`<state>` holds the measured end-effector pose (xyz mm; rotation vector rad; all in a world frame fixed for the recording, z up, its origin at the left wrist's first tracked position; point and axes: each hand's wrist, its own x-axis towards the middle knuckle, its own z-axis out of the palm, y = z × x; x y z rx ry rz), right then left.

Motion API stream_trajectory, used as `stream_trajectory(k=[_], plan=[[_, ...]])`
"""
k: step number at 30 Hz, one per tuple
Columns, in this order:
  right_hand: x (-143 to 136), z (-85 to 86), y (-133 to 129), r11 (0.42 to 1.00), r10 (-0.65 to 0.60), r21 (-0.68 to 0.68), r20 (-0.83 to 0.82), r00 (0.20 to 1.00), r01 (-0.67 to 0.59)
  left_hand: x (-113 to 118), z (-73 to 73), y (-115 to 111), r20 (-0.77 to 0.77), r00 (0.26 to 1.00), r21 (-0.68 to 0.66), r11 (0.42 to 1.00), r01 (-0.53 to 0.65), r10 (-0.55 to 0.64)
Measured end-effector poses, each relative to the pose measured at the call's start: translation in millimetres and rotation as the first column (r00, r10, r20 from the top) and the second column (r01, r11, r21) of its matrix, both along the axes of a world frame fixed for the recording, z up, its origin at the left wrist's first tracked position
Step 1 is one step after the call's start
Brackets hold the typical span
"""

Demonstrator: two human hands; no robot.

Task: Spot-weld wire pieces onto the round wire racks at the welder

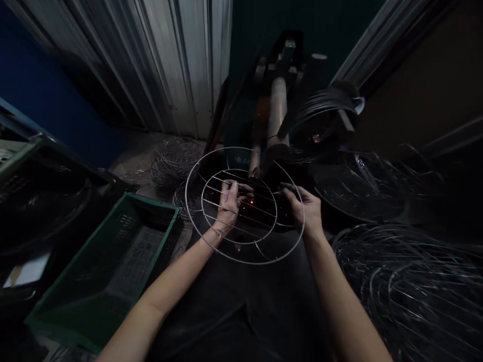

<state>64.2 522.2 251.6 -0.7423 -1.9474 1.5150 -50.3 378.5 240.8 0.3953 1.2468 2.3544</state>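
"So, what is that round piece in the middle?"

"A wire rack, slim and silvery: a large outer ring, a smaller ring within it, short spokes linking the two, and straight parallel bars across the centre. It is held up over dark, smooth cloth, just in front of the machine."

"And the hands?"

"The right hand has its fingertips pinched on a short spoke, with the outer ring crossing in front of it. The left hand is under the bars, seen through them, fingers curled; whether it grips anything, one cannot tell. The fingers look smudged dark."

"What glows between them?"

"Small orange sparks, beneath the bars. Behind them, the machine has a pale, rounded metal cylinder, with looped wire beside it."

"And around the person?"

"On one side, a green crate of moulded plastic, with perforated walls, and near it a springy wire tangle. On the other, a glossy heap of curved wires. Ribbed metal sheeting stands behind."
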Motion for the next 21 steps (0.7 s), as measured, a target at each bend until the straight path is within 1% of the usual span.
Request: stream_trajectory(k=[2, 4, 7, 10, 12, 14, 18, 21], plan=[[-21, -0.1, 0, 0.999, -0.049, 0.016, -0.041, 0.998, 0.050, 2, 0.0, -2, -0.008, 0.999, 0.006, 0.999, -0.037, 0.037], [-40, -0.2, 2, 0.996, -0.080, 0.030, -0.063, 0.995, 0.082, -1, 1.0, -4, -0.010, 0.999, -0.001, 0.999, -0.043, 0.043], [-57, -1.6, 5, 0.992, -0.094, 0.079, -0.075, 0.993, 0.100, -8, 1.5, -5, 0.000, 0.997, -0.007, 0.997, -0.072, 0.072], [-64, -3.9, 7, 0.984, -0.092, 0.149, -0.066, 0.994, 0.101, -14, -0.2, -5, -0.001, 0.991, 0.000, 0.991, -0.133, 0.133], [-67, -4.4, 9, 0.982, -0.095, 0.158, -0.052, 0.994, 0.102, -16, -1.5, -4, -0.008, 0.989, -0.014, 0.989, -0.149, 0.149], [-70, -3.7, 10, 0.983, -0.098, 0.154, -0.047, 0.994, 0.104, -18, -2.2, -2, -0.012, 0.989, -0.021, 0.988, -0.151, 0.151], [-73, -1.6, 14, 0.982, -0.092, 0.162, -0.068, 0.993, 0.101, -21, -2.9, 1, -0.021, 0.989, 0.038, 0.989, -0.145, 0.146], [-74, -2.6, 16, 0.981, -0.086, 0.168, -0.070, 0.994, 0.097, -21, -4.3, 3, -0.037, 0.990, 0.056, 0.989, -0.135, 0.138]])
